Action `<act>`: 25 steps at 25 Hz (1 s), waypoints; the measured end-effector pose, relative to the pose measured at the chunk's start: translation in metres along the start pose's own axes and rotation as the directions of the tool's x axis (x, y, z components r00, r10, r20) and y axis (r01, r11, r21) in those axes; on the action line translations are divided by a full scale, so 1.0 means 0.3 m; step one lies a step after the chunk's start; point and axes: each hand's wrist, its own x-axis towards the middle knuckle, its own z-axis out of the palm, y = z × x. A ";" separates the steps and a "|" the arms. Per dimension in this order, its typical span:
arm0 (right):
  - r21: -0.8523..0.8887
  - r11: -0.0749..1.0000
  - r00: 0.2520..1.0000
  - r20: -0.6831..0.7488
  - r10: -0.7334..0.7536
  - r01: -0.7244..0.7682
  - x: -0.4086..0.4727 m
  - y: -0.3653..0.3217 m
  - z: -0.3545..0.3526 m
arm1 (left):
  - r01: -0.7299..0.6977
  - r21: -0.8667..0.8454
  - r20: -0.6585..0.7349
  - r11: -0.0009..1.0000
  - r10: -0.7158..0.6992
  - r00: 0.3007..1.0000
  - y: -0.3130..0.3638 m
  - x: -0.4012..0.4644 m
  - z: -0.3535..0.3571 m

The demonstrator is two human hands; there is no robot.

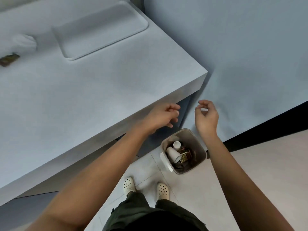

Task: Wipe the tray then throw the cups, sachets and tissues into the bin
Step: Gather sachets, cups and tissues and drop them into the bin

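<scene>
Dark trousers [150, 212] and two cream perforated clogs [162, 190] sit closest under my view, toes pointing towards the small beige square plastic bin [199, 144] on the pale tiled floor [250, 172] just beyond them. I read that stance as deliberate: standing right over the bin so drops fall straight in.

Above the bin, both my arms reach forward. My left hand [164, 116] hangs by the near right corner of the grey counter [100, 90], fingers loosely curled and holding nothing. My right hand [206, 115] hovers past the far rim of the bin, fingers [202, 103] relaxed and spread in a slack curl, also holding nothing. My judgement is that both are placed for letting things go over the bin.

Inside the bin I count two white paper cups [173, 154], lying tipped, and beside them a cluster of brown and gold sachets [185, 155]; how many I cannot tell.

Far left on the counter, one crumpled white tissue [25, 43] lies beside one dark brown sachet [9, 59] at the frame edge. Both belong in the bin, so I judge the task unfinished. One pale grey rounded rectangular tray [101, 30] rests at the far side of the counter, with nothing on it.
</scene>
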 end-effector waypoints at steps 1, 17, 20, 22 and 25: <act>0.049 0.996 0.997 0.026 -0.078 0.077 0.006 -0.099 0.039 | -0.056 -0.018 -0.062 0.998 0.054 0.997 0.042 -0.039 -0.061; 0.094 0.909 0.670 0.645 -0.366 0.406 -0.329 -0.573 0.989 | -0.186 -0.225 -0.794 0.956 -0.069 0.604 -0.209 -0.494 -1.119; 0.012 0.864 0.606 0.708 -0.362 0.503 -0.395 -0.609 1.195 | -0.153 -0.233 -0.838 0.960 -0.119 0.532 -0.319 -0.536 -1.332; -0.043 0.812 0.549 0.757 -0.354 0.582 -0.434 -0.630 1.317 | -0.132 -0.260 -0.855 0.957 -0.165 0.492 -0.383 -0.553 -1.460; -0.078 0.743 0.484 0.803 -0.349 0.664 -0.475 -0.660 1.494 | -0.086 -0.232 -0.885 0.969 -0.174 0.431 -0.462 -0.560 -1.653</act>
